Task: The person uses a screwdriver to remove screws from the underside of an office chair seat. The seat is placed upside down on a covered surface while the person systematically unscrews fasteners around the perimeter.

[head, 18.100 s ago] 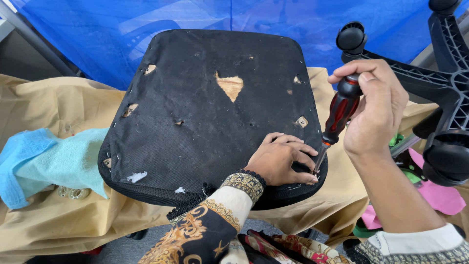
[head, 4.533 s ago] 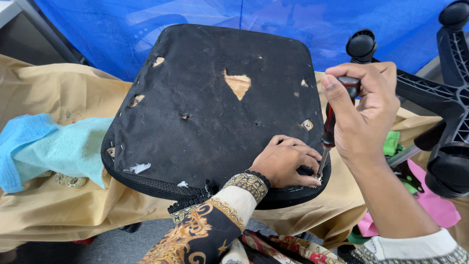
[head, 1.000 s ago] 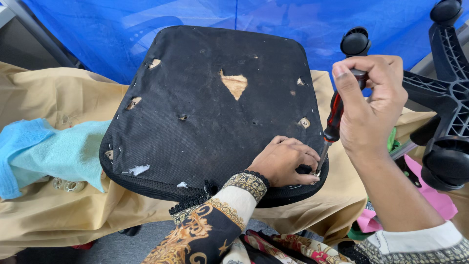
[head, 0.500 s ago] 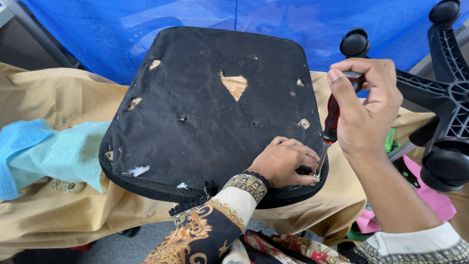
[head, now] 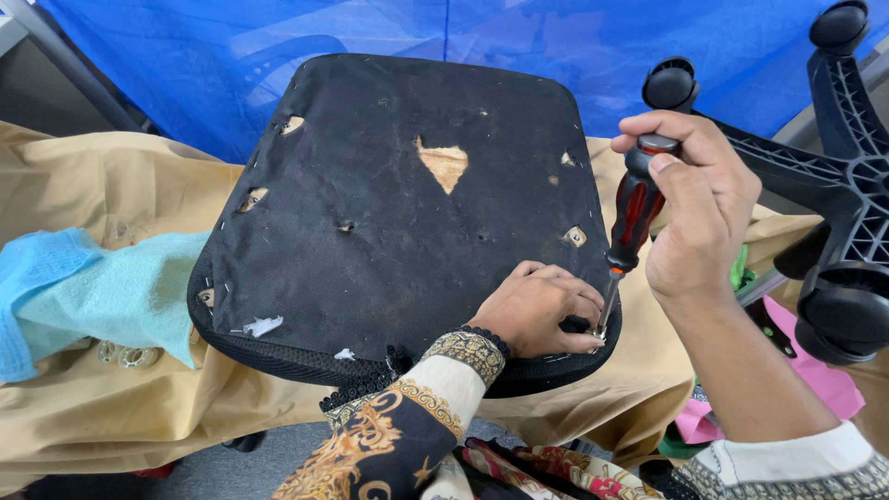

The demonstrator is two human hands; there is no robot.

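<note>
screwdriver at the seat's near right corner

the screwdriver (head: pixel 632 215) has a red and black handle and a thin metal shaft, standing nearly upright with its tip at the near right corner of the upturned black seat cushion (head: pixel 407 213). the right hand (head: pixel 699 208) is clamped around the handle, thumb on the cap. the left hand (head: pixel 537 308) lies flat on the cushion, fingers together just beside the tip. torn holes show in the cushion's fabric. a black wheeled chair base (head: pixel 833 185) stands right of the cushion, tan cloth (head: pixel 93 176) beneath, a light blue towel (head: pixel 83 296) to its left.

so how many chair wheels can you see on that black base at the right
3 for sure on the black chair base: one just above the right hand, one in the top right corner, one at the right edge. Others may be out of frame.
</note>
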